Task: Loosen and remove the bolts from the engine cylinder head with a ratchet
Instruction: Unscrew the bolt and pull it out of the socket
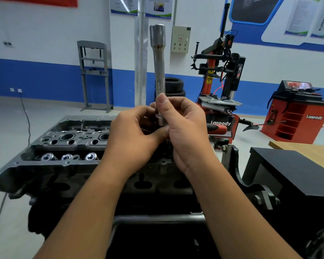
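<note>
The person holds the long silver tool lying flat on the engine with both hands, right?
Not quite. Both hands, left hand and right hand, do hold the silver tool, but it stands upright above the engine, not flat on it. The head view shows this.

Both forearms reach forward and meet, the left hand [137, 133] and right hand [183, 128] curled together, fingertips pinching upright.

Two bare forearms are seen reaching in from the lower edge, no sleeves, gloves, rings or watch being worn on them, and the left hand [137, 131] and right hand [185, 128] are shown with short, plain, unpainted fingernails.
</note>
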`<state>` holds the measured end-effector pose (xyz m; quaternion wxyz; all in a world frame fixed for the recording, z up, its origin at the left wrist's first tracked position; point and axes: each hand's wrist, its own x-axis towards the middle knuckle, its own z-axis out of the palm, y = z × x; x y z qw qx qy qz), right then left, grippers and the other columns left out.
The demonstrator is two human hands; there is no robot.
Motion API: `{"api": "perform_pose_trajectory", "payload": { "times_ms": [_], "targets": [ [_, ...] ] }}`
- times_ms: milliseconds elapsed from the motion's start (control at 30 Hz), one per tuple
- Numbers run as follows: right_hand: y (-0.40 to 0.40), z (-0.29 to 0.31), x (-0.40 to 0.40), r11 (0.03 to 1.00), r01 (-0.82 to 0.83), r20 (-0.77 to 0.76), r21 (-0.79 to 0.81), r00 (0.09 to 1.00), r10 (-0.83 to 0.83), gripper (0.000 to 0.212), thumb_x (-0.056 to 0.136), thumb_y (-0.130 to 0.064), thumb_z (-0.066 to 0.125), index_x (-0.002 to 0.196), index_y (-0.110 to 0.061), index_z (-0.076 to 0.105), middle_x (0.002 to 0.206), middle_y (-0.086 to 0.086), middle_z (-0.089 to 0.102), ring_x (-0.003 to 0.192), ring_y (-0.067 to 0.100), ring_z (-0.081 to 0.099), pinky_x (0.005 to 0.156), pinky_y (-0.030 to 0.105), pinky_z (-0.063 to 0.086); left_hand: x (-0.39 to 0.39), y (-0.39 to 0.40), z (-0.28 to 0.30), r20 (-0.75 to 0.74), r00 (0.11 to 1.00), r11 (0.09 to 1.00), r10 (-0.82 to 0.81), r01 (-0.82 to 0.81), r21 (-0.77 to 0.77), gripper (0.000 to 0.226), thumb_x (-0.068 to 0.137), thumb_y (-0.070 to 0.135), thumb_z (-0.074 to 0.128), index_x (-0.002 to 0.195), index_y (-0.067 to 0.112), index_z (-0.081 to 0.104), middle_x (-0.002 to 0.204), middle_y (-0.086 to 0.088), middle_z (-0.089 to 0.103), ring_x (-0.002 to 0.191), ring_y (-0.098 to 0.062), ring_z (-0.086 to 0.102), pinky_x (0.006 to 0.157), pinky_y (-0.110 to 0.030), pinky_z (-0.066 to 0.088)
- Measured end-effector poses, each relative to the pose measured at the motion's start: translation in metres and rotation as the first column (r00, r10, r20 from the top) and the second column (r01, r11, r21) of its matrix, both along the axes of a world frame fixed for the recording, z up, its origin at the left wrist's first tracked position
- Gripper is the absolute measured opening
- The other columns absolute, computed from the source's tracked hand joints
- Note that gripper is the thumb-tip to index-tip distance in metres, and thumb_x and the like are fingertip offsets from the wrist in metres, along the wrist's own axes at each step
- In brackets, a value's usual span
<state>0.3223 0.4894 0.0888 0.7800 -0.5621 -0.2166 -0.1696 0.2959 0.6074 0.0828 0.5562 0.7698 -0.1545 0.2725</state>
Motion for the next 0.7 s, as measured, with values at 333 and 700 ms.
{"api": "perform_pose_trajectory", "payload": {
  "times_ms": [333, 700],
  "targets": [
    [0.0004, 0.0008, -0.0004, 0.999, -0.028, -0.024, 0.032, 0.999, 0.029, 0.025, 0.085, -0.037, 0.077, 0.091, -0.014, 0.071, 0.090, 0.010, 0.075, 0.084, 0.025, 0.076, 0.077, 0.044, 0.063, 0.0025, -0.0014, -0.0016, 0.012, 1.000, 1.000, -0.023, 0.022, 0.016, 0.030, 0.084, 0.012, 0.084, 0.107, 0.028, 0.073, 0.092, 0.011, 0.077, 0.088, -0.001, 0.074, 0.081, -0.028, 0.062],
    [-0.0004, 0.0015, -0.0013, 0.999, -0.049, -0.029, 0.016, 0.998, 0.049, 0.024, 0.091, -0.040, 0.071, 0.091, -0.017, 0.074, 0.091, 0.007, 0.076, 0.089, 0.024, 0.075, 0.080, 0.039, 0.062, 0.0008, -0.0018, -0.0008, 0.024, 0.999, 0.999, -0.049, 0.048, 0.018, 0.032, 0.084, 0.010, 0.083, 0.102, 0.033, 0.072, 0.093, 0.012, 0.078, 0.087, 0.001, 0.073, 0.082, -0.027, 0.063]
  ]
}}
